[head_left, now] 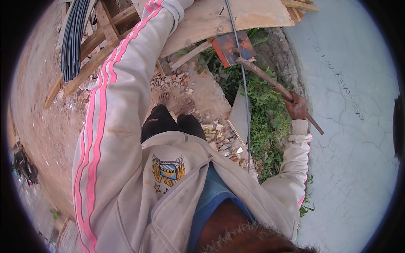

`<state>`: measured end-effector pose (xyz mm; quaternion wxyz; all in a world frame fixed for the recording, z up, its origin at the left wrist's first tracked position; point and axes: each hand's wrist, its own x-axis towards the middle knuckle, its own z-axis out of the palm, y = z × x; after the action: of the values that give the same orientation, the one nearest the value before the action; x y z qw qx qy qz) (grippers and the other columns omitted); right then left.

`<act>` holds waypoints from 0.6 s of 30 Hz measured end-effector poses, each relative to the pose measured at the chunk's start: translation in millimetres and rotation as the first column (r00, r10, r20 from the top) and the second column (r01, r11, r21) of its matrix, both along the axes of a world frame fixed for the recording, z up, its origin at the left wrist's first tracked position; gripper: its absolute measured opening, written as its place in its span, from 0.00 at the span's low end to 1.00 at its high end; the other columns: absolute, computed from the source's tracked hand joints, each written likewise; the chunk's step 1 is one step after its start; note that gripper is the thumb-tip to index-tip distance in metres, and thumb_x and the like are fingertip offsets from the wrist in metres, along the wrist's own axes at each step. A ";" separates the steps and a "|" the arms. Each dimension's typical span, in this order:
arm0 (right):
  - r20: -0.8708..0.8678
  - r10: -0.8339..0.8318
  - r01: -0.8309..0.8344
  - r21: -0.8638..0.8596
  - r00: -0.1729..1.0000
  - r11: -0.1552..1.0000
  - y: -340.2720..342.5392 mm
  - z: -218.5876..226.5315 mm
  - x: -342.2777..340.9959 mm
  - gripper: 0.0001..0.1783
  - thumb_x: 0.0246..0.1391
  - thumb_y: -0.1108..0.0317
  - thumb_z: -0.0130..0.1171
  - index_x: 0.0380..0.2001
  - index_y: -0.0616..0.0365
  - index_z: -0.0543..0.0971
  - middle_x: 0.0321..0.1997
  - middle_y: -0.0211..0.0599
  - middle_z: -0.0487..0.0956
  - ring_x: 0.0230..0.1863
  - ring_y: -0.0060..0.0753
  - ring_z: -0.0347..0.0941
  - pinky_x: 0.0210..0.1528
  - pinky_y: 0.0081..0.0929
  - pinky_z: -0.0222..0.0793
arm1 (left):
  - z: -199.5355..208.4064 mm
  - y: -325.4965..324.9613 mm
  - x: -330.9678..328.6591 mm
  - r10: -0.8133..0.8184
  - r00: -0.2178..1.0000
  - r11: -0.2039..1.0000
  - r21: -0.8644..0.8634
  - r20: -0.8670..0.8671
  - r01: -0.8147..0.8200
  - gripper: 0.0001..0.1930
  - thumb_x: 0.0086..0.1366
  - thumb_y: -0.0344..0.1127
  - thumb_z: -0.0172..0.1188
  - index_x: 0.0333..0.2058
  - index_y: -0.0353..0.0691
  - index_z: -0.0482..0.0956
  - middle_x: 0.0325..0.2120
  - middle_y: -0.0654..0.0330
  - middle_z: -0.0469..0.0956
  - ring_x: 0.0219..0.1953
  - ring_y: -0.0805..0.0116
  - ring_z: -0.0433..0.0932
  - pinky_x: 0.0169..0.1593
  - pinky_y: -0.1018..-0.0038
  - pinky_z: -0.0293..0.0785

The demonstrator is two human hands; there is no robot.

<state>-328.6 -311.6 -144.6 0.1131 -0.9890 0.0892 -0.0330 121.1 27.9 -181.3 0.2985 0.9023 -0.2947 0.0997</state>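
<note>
My right hand (297,105) is closed around a long brown bar (270,80), near its lower end. The bar slants up to the left, and its thicker far end sits against a thin grey steel rod (244,88). That rod runs from the top edge down past my right side, crossing an orange and black metal plate (225,47) with a small stub on it. The bar's far end lies over this plate. My left arm, in a pale sleeve (126,76) with pink stripes, reaches up to the top edge; the left hand is out of view.
A plywood board (202,23) lies ahead, beside wooden beams (95,42) and a bundle of dark steel rods (71,46). Broken brick rubble (177,82) surrounds my bare feet. Green plants (268,109) grow along a cracked pale wall (350,139) on the right.
</note>
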 end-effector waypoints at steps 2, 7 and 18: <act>-0.001 0.000 0.000 0.013 1.000 1.000 -1.7 -1.8 0.5 0.16 0.45 0.59 0.71 0.37 0.53 0.84 0.23 0.48 0.80 0.26 0.54 0.79 0.29 0.44 0.73 | -0.1 0.3 0.3 0.005 1.000 1.000 -0.001 0.021 -0.005 0.13 0.57 0.50 0.64 0.38 0.54 0.82 0.49 0.59 0.78 0.60 0.55 0.69 0.62 0.31 0.56; -0.070 -0.021 0.022 0.020 0.997 1.000 -6.6 -4.5 -1.0 0.16 0.45 0.59 0.71 0.36 0.53 0.84 0.22 0.48 0.80 0.26 0.54 0.79 0.29 0.43 0.73 | 0.9 0.8 0.9 -0.012 1.000 1.000 0.012 0.000 0.012 0.13 0.57 0.49 0.64 0.37 0.53 0.82 0.48 0.59 0.78 0.60 0.55 0.70 0.61 0.33 0.58; -0.173 -0.113 0.126 0.067 0.978 0.990 23.8 38.1 -2.1 0.16 0.47 0.56 0.71 0.33 0.56 0.82 0.24 0.49 0.79 0.27 0.53 0.79 0.30 0.44 0.71 | -1.6 1.2 5.1 -0.002 1.000 1.000 0.011 0.019 0.002 0.13 0.58 0.53 0.63 0.34 0.53 0.83 0.46 0.59 0.78 0.58 0.54 0.71 0.60 0.34 0.57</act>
<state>-330.7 -287.8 -106.5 0.1412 -0.9760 0.1591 0.0475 126.2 29.2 -183.0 0.2909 0.9026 -0.2990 0.1063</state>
